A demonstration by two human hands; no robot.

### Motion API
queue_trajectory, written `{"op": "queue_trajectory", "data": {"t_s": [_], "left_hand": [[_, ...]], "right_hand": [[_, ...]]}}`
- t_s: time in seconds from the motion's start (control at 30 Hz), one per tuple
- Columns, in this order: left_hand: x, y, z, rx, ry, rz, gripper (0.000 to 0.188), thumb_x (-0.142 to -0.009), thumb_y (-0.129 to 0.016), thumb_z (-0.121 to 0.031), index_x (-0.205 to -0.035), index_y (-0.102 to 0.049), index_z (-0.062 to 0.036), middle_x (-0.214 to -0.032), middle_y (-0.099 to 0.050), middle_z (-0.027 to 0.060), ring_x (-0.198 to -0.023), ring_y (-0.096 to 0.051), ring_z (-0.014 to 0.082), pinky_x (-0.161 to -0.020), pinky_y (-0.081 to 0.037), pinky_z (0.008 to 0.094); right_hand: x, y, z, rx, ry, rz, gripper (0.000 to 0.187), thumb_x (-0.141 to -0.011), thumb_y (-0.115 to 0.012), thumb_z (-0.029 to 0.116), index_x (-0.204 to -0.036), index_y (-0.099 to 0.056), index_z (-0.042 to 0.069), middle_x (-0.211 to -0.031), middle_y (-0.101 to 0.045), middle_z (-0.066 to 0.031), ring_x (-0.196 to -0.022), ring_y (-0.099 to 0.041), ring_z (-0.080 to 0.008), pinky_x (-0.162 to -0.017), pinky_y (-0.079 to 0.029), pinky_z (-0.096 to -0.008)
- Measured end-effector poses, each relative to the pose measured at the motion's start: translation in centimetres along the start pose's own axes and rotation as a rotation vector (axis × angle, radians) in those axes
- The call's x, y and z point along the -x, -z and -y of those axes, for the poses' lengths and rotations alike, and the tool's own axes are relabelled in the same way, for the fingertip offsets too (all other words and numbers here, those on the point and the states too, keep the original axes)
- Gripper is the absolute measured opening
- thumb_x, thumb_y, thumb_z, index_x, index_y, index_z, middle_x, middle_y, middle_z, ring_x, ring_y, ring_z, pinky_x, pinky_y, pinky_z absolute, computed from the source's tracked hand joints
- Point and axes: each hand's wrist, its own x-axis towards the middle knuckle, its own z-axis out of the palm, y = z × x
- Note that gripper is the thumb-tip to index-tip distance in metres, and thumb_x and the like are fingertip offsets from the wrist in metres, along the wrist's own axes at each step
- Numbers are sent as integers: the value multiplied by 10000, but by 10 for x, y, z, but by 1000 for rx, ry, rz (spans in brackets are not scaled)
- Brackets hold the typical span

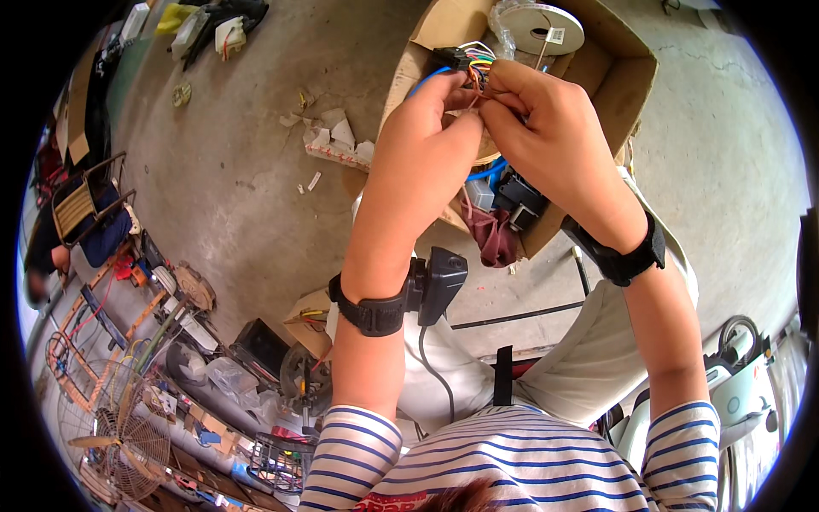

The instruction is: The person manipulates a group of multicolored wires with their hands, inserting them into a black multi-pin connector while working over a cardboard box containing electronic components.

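While both hands pinch the wire bundle (474,70) at twelve o'clock above the cardboard box (627,72), the left hand (431,119) and right hand (537,119), fingers closed on it, would do best gripping near the black connector (450,57), separating strands gently

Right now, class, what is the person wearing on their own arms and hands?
Both hands, left hand and right hand, are bare. Each wrist carries a black strap; the left wrist strap holds a black boxy device with a dark cable hanging from it. The sleeves are white with blue stripes.
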Motion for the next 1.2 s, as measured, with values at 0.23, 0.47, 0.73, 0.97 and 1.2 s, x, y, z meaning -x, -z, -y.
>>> {"op": "queue_trajectory", "data": {"t_s": [0.23, 0.47, 0.73, 0.97, 1.2], "left_hand": [[-2, -3, -9, -121, -17, -36, 277, -919, -563, -97, -1158, -595, 39, -1024, -631, 23, -864, -538, 35, -770, -438, 205], [-4, -3, -3, -222, -147, -83, 245, -893, -605, -118, -1095, -608, 20, -913, -651, 51, -698, -555, 92, -651, -449, 249], [-8, -6, 0, -275, -283, -179, 187, -842, -657, -114, -994, -624, -9, -786, -654, 62, -564, -528, 135, -552, -438, 294], [-8, -2, 1, -267, -348, -230, 171, -846, -657, -99, -987, -605, -17, -779, -645, 61, -561, -531, 138, -557, -445, 296], [-6, -1, -2, -309, -361, -247, 158, -859, -654, -105, -980, -601, -20, -788, -650, 64, -600, -570, 135, -581, -457, 286]], "right_hand": [[0, 3, 0, 6, 2, -12, 93, -789, -566, 73, -837, -576, -5, -672, -579, -196, -607, -564, -389, -555, -472, -407], [-2, 4, 5, -81, -24, -10, 88, -785, -559, 41, -854, -571, -12, -654, -566, -188, -570, -549, -354, -541, -463, -373], [-2, 6, -4, -48, -7, -82, 108, -785, -575, 83, -821, -573, -19, -630, -534, -171, -551, -531, -326, -536, -442, -368], [-4, 8, -4, 36, 100, -48, 209, -870, -558, 106, -1009, -621, -36, -810, -592, -47, -751, -547, -101, -694, -449, -245], [-2, 9, -2, -64, 112, -67, 197, -906, -522, 106, -996, -606, -47, -892, -600, -92, -787, -590, -136, -718, -459, -258]]}}
